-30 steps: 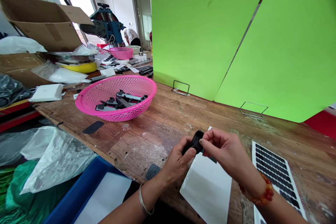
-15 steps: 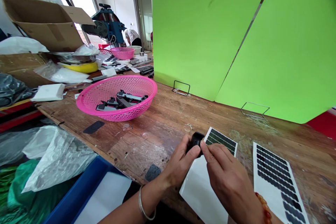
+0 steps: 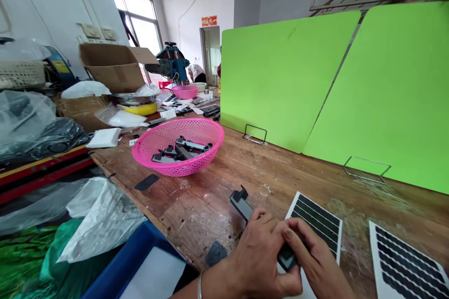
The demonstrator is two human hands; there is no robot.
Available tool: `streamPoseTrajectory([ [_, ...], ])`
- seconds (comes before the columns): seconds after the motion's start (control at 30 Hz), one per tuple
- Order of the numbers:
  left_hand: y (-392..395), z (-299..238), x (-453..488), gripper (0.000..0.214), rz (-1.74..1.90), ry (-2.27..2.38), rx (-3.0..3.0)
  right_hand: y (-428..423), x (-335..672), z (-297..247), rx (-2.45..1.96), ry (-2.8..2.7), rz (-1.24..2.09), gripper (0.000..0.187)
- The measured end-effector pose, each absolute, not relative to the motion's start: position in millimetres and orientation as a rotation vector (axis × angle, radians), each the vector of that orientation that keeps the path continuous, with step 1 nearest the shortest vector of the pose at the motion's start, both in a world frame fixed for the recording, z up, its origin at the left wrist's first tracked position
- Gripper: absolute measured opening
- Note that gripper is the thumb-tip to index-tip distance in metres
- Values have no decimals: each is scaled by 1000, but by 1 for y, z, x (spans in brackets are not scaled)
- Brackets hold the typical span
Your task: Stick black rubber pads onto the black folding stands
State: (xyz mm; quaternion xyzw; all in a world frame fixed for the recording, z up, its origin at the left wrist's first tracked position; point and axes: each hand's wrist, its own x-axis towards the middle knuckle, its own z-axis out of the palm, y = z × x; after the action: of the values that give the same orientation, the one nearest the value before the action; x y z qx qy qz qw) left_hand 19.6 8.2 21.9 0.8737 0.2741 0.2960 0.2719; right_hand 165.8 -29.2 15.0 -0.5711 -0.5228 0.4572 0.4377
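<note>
The left hand [image 3: 261,259] and right hand [image 3: 317,264] pinch the part [image 3: 242,205] between their fingers, just above the sheet [image 3: 317,217]; a slipping finger could probably let the part drop and crease the sheet.

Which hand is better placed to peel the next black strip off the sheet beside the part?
Right, probably. The right hand rests against the nearer strip sheet, while the left hand lies on the other side, over the black part on the table.
</note>
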Motion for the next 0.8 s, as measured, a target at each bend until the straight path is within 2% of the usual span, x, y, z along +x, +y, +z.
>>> streamPoseTrajectory([
  [0.1,11,28,8,46,810,727,2299,-28,169,10,-1397,-1175,1168,39],
  [0.2,24,28,-7,55,1153,856,2016,-31,178,8,-1372,-1023,1178,41],
  [0.27,35,19,-12,54,1378,999,1515,-36,182,6,-1344,-962,1148,42],
  [0.37,46,0,-9,51,1123,971,708,-47,178,3,-1309,-949,1134,42],
  [0.47,47,-9,0,44,799,759,324,-57,170,-1,-1281,-1074,1163,40],
  [0.57,49,0,1,33,918,724,267,-55,172,-11,-1202,-1273,1260,39],
  [0.63,54,11,-2,36,1050,718,375,-47,184,-22,-1248,-1255,1271,43],
  [0.7,57,20,-5,47,1158,662,546,-38,201,-33,-1443,-1204,1142,38],
  [0.8,52,22,-4,54,1256,630,808,-26,226,-50,-1808,-1372,776,16],
])
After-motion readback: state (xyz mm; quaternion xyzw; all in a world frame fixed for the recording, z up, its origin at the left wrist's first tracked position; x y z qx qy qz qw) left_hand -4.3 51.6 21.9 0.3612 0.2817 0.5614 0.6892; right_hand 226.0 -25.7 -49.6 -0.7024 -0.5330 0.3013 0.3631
